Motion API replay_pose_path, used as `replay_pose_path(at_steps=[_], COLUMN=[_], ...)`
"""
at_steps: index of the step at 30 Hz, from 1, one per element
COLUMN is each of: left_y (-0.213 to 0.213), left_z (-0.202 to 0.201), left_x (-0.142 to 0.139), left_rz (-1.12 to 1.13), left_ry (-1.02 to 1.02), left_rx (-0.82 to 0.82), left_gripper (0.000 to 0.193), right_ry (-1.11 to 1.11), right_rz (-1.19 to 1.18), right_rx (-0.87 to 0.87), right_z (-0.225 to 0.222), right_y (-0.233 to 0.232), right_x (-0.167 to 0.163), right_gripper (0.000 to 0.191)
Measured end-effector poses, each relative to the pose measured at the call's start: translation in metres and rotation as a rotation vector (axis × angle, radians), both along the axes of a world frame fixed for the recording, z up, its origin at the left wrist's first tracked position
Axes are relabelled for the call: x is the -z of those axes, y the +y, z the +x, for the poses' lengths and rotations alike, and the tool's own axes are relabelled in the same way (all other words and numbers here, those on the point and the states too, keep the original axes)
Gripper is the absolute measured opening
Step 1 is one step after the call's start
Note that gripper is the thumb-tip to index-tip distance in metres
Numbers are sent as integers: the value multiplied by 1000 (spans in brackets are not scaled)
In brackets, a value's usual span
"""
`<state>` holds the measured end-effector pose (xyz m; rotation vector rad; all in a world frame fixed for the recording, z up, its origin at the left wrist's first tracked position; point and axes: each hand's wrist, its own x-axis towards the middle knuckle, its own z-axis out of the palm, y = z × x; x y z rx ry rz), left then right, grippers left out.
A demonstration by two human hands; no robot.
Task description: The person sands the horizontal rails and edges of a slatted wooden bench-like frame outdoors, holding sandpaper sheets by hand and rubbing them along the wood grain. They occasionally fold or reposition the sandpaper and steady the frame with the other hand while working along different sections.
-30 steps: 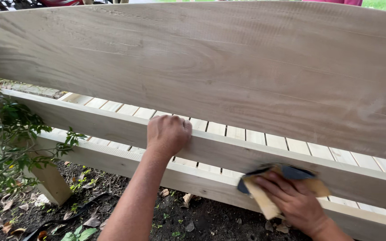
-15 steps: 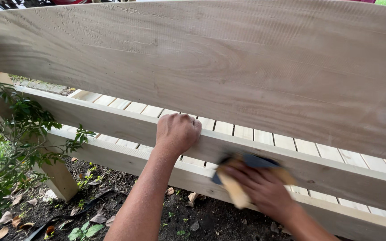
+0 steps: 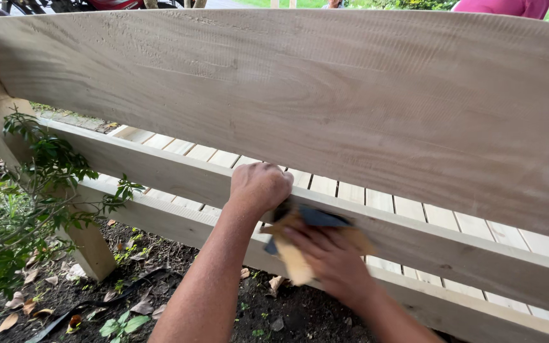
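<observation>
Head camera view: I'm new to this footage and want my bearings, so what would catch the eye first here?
A broad pale wooden backrest plank fills the upper frame, with grain running across it. Below it, the left hand grips the top edge of a lower rail, while the right hand presses a folded tan and dark sanding sheet against that rail's face. At the left, a leafy green shrub stands over dark soil with dry leaves.

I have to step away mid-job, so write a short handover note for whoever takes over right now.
Left hand: closed over the top edge of the middle rail, steadying.
Right hand: pressing a folded sheet of sandpaper flat against that rail's face, beside the left hand.
The wide top board looks smooth.
How much of the rail is sanded cannot be told; the lower rail is untouched by either hand.
</observation>
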<state>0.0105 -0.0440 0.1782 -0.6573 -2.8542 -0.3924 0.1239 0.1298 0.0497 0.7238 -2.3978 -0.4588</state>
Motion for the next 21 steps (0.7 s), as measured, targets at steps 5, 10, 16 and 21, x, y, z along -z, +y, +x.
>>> replay_pose_path(at_steps=[5,10,16,21], left_y=[5,6,2,6], left_z=[1,-1,-3,-5], left_x=[1,5,6,4], left_rz=[-20,-47,-74,-23], left_ry=[45,49,85,13], left_rx=[-14,-23,-2,-53], left_gripper=[41,38,38,37], right_ry=[166,34,52,171], right_rz=[-47,-156,-162,-128], right_rx=[-50,-58,-132,-71], right_z=[53,14,-12,54], right_y=[75,22,-19,79], right_x=[2,15,4,8], right_gripper=[67,71,60,59])
